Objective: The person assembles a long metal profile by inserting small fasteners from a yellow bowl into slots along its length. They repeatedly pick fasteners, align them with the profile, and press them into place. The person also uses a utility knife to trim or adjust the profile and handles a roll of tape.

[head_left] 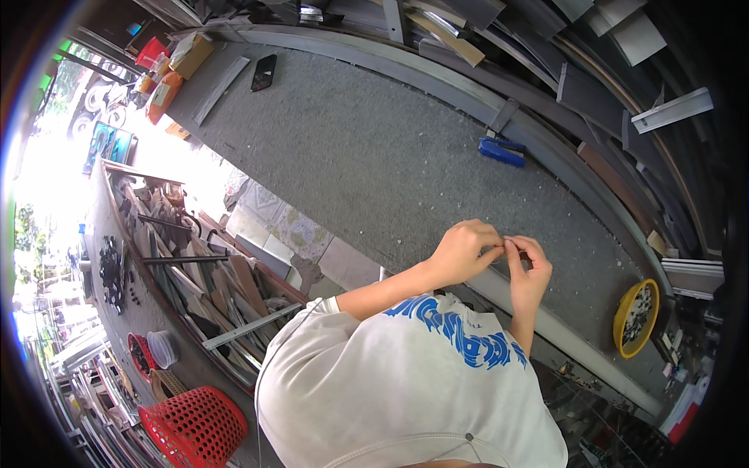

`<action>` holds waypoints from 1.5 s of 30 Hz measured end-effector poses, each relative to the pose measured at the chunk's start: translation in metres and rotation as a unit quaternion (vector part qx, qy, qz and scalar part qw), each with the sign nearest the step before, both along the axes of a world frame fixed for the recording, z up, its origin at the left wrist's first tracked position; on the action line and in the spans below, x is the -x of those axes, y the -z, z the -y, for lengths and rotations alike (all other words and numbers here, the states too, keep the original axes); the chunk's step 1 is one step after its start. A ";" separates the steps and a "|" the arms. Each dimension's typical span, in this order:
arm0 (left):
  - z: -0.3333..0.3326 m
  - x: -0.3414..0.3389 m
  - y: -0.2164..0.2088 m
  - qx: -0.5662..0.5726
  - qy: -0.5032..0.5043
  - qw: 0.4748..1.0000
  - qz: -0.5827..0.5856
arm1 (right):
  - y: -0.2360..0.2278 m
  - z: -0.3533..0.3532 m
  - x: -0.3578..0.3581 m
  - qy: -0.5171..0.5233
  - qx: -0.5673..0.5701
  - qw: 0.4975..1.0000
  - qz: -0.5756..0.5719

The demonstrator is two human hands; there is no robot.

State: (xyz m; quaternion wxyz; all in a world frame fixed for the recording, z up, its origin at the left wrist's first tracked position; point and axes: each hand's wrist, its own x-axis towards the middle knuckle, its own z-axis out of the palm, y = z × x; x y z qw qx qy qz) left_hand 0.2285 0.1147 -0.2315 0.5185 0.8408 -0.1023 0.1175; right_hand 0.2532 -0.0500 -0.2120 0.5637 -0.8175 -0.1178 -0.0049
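My left hand [466,251] and my right hand [530,271] meet over the near edge of the grey workbench [351,132]. Both are closed in a pinch, thumb against fingers, with the fingertips of the two hands almost touching. Something tiny and dark may sit between the fingertips, but it is too small to name. Beyond the hands, near the bench's far rim, lies a blue stapler-like tool [502,152]. To the right stands a yellow basket [626,331] holding many small black and white pieces.
A black phone [264,72] and a flat grey strip [221,90] lie at the bench's far left, by a cardboard box [192,54]. Long profiles [601,101] are stacked behind the raised rim. A red perforated basket [195,427] stands lower left, near a bin of offcuts [234,288].
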 end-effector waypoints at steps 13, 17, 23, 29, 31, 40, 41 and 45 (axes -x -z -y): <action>0.004 -0.006 -0.016 0.020 0.007 0.978 0.209 | 0.000 0.018 0.002 -0.068 -0.324 0.898 -0.290; -0.012 -0.020 -0.020 -0.078 0.062 0.942 0.319 | -0.002 0.025 0.002 -0.147 -0.382 0.800 -0.438; -0.023 -0.020 -0.025 -0.085 0.159 0.970 0.165 | -0.010 0.026 0.005 -0.088 -0.322 0.853 -0.401; -0.004 -0.007 -0.010 0.493 0.209 0.797 -0.280 | -0.012 0.013 0.016 -0.008 -0.289 0.937 -0.197; 0.001 -0.003 -0.010 0.498 0.197 0.792 -0.292 | -0.015 0.014 0.017 0.014 -0.254 0.957 -0.139; 0.004 -0.006 -0.025 0.140 0.099 0.982 -0.084 | -0.020 0.031 0.007 -0.067 -0.132 0.980 -0.132; 0.002 -0.007 -0.026 0.130 0.101 0.984 -0.073 | -0.020 0.033 0.007 -0.068 -0.120 0.981 -0.139; 0.000 -0.009 -0.024 0.091 0.103 0.990 -0.035 | -0.017 0.036 0.006 -0.078 -0.128 0.971 -0.186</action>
